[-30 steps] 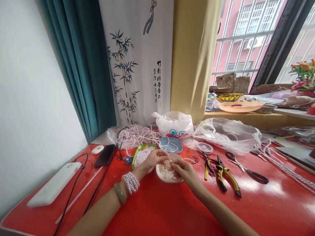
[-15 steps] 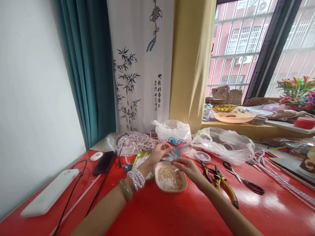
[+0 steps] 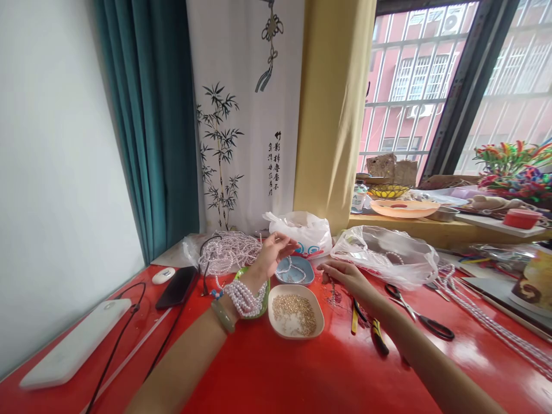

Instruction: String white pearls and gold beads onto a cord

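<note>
My left hand [image 3: 276, 253] is raised over the near left edge of a blue dish [image 3: 307, 265], fingers bent together; a thin strand of pearl beads [image 3: 295, 269] hangs below it into the dish. My right hand [image 3: 340, 275] is pinched to the right of the dish, with a small beaded strand [image 3: 333, 293] dangling under its fingertips. In front of the blue dish, a cream bowl [image 3: 319, 330] holds small gold beads. A green dish [image 3: 264, 313] of pearl beads is partly hidden behind my left wrist, which wears pearl strands and a jade bangle.
Pliers [image 3: 379, 338] lie partly under my right forearm, with scissors [image 3: 435, 326] beyond. Pearl strands [image 3: 233, 250] are heaped at the back left, near a black phone [image 3: 176, 287]. Plastic bags [image 3: 388, 253] stand behind; a white power bank [image 3: 75, 345] lies left.
My right hand has moved right, away from above the cream bowl, and now covers part of the pliers. My left hand has risen and shifted slightly left, uncovering the blue dish.
</note>
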Demonstrator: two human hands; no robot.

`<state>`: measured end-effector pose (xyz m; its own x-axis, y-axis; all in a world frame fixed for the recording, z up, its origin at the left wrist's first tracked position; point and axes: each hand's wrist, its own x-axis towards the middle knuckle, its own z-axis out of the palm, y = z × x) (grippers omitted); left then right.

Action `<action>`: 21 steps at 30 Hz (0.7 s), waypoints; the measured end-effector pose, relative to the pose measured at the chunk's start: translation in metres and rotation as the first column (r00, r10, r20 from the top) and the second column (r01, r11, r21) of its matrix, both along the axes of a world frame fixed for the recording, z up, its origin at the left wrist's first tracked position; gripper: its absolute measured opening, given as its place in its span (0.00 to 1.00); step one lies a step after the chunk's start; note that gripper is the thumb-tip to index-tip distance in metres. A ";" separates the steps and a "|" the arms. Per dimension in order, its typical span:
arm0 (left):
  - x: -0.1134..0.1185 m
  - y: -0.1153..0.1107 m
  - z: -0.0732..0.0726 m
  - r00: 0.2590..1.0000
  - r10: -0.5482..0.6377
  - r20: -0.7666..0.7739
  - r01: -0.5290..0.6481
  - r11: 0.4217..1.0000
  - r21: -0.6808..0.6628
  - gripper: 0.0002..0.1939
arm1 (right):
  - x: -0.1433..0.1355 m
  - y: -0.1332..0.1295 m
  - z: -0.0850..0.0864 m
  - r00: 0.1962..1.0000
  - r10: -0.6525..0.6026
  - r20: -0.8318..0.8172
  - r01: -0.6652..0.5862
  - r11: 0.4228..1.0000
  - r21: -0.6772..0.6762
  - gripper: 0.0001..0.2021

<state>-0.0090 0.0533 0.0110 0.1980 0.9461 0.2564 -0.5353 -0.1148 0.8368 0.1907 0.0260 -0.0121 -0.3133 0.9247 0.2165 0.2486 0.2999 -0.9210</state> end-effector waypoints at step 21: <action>-0.034 -0.017 -0.034 0.919 -0.028 -0.393 -0.009 0.996 -0.091 0.10 | 0.076 -0.048 -0.016 0.932 -0.108 0.345 0.170 0.973 -0.155 0.26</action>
<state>-0.0432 0.0361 -0.0231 0.2748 0.9589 0.0710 -0.1611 -0.0268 0.9866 0.2668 -0.0224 -0.0284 -0.2038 0.9777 -0.0509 0.5770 0.0779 -0.8130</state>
